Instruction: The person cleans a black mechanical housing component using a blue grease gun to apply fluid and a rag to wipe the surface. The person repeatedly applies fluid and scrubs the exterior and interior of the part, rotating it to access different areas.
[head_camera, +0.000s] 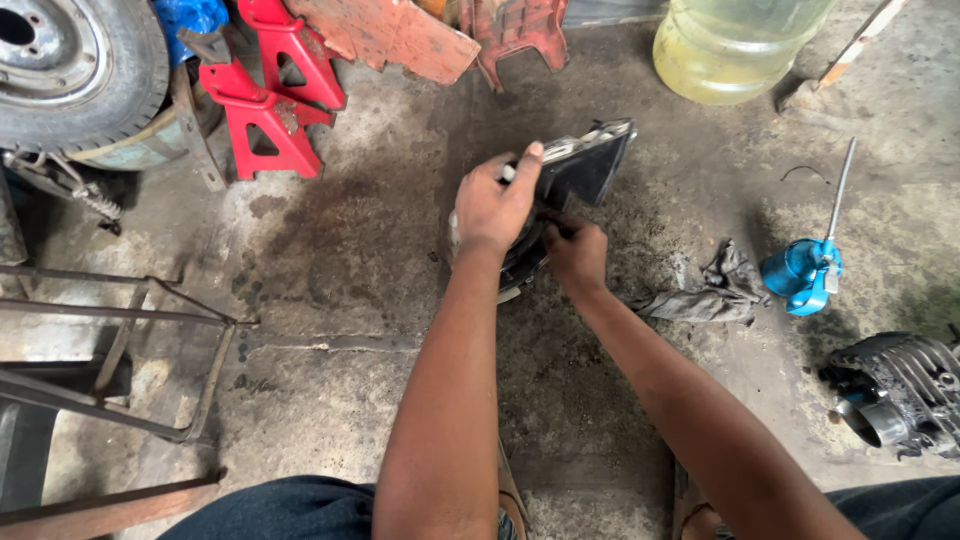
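Note:
A dark, greasy engine cover (585, 165) with a light metal rim stands tilted on the oil-stained concrete floor (360, 250). My left hand (492, 200) grips its upper left edge, thumb hooked over the rim. My right hand (577, 250) is closed lower down against the inside of the part; whatever its fingers pinch is hidden. Both forearms reach forward from the bottom of the view.
Red jack stands (265, 100) and a tyre (80, 65) stand at the top left. A yellowish plastic jug (730, 45) is at the top right. A grey rag (715, 290), a blue oil can (805, 270) and a finned engine cylinder (900, 390) lie to the right. A metal frame (120, 340) is on the left.

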